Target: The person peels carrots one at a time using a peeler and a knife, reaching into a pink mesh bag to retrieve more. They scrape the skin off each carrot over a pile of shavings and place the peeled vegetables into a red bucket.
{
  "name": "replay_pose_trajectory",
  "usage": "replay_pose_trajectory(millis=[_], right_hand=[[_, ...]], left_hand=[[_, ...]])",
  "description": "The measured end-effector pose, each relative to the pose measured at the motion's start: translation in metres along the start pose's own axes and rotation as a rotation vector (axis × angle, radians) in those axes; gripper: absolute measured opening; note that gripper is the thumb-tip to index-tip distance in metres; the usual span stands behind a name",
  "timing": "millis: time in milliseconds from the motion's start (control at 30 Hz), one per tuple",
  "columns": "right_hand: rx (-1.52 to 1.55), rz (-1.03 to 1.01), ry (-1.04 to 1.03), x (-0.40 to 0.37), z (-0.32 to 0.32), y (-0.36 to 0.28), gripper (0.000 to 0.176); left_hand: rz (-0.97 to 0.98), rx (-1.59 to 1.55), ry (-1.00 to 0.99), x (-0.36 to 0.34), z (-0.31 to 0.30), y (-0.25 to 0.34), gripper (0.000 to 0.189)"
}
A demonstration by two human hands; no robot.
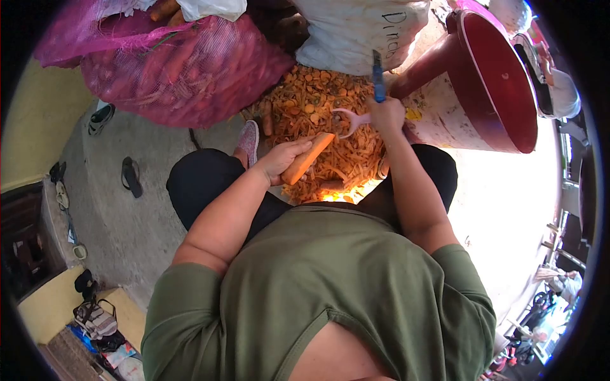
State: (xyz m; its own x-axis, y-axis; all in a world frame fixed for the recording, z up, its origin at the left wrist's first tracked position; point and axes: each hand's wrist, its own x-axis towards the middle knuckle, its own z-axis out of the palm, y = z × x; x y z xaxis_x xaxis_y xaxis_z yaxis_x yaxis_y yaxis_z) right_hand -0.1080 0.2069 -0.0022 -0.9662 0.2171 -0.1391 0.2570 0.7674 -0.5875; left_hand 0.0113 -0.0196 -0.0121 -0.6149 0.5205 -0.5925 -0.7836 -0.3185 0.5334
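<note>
A peeled orange carrot (309,158) lies in my left hand (286,160), whose fingers are wrapped round its lower part. My right hand (386,115) is closed round a pink peeler (353,120), its forked head pointing left toward the carrot but apart from it. A blue-handled knife (379,79) also sticks up from my right hand. Beneath both hands spreads a heap of orange peels (337,166), with round carrot slices (311,95) at its far part.
A pink mesh sack of carrots (184,76) stands at the upper left, beside a white sack (356,32). The large red bucket (467,86) leans at the upper right. A dark slipper (131,177) lies on the grey floor (114,235).
</note>
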Motion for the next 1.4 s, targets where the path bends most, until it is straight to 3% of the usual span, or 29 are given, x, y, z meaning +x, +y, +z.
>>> replay_pose_trajectory(millis=[67,167,233,333,433,500,567,633,700,800,867,933,967,1033,1100,1167,1267,1367,1400], right_hand=[[0.026,0.062,0.032,0.006,-0.004,0.004,0.030],[0.217,-0.036,-0.188,-0.033,-0.005,-0.031,0.028],[0.250,-0.234,-0.287,-0.073,0.007,-0.044,0.027],[0.143,-0.314,-0.288,-0.080,0.017,-0.046,0.027],[0.184,-0.039,-0.205,-0.040,0.013,-0.028,0.027],[-0.040,-0.017,0.004,-0.001,0.013,0.004,0.034],[0.045,0.018,0.008,0.005,0.004,0.005,0.033],[0.162,-0.007,-0.136,-0.029,-0.007,-0.033,0.030],[0.228,-0.194,-0.269,-0.064,0.003,-0.047,0.030],[0.121,-0.363,-0.247,-0.079,0.015,-0.047,0.030],[0.102,-0.122,-0.204,-0.044,0.022,-0.028,0.031],[0.022,-0.057,0.010,-0.004,0.013,0.001,0.030],[0.012,0.020,0.017,0.015,0.012,0.018,0.031],[0.075,0.030,0.004,0.004,0.005,0.001,0.030],[0.185,-0.034,-0.157,-0.035,0.004,-0.032,0.027],[0.207,-0.254,-0.275,-0.074,0.017,-0.041,0.029],[0.085,-0.298,-0.285,-0.076,0.023,-0.044,0.027],[0.190,-0.099,-0.206,-0.044,0.019,-0.030,0.026],[0.151,-0.036,-0.156,-0.030,0.013,-0.025,0.026]], left_hand=[[0.052,0.016,0.046,-0.007,0.011,0.005,0.038],[-0.022,-0.070,0.086,-0.001,0.002,0.003,0.035],[-0.017,-0.120,0.034,0.009,-0.010,-0.006,0.034],[-0.023,-0.179,0.060,0.002,0.007,0.002,0.032],[0.057,-0.123,0.035,0.007,-0.004,-0.007,0.033],[0.062,-0.096,0.056,0.000,0.003,-0.002,0.033],[0.031,-0.081,0.110,-0.002,0.007,0.001,0.034],[0.010,-0.089,0.128,-0.001,0.008,0.004,0.034],[-0.012,-0.124,0.116,0.001,0.007,0.005,0.036],[-0.051,-0.132,0.037,0.007,-0.002,-0.003,0.036],[-0.062,-0.093,0.033,0.009,-0.006,-0.009,0.035],[-0.030,-0.044,0.043,0.002,0.001,-0.005,0.032],[-0.034,-0.066,0.047,0.002,0.000,-0.006,0.032],[-0.043,-0.106,0.049,0.005,-0.004,-0.006,0.032],[-0.021,-0.104,0.054,0.004,0.001,-0.001,0.033],[-0.034,-0.109,0.048,0.005,-0.002,-0.006,0.033],[-0.112,-0.071,0.019,0.009,-0.010,-0.008,0.034],[0.034,-0.111,0.046,0.008,-0.005,-0.005,0.034],[-0.022,-0.145,0.040,0.008,-0.007,-0.005,0.034]])
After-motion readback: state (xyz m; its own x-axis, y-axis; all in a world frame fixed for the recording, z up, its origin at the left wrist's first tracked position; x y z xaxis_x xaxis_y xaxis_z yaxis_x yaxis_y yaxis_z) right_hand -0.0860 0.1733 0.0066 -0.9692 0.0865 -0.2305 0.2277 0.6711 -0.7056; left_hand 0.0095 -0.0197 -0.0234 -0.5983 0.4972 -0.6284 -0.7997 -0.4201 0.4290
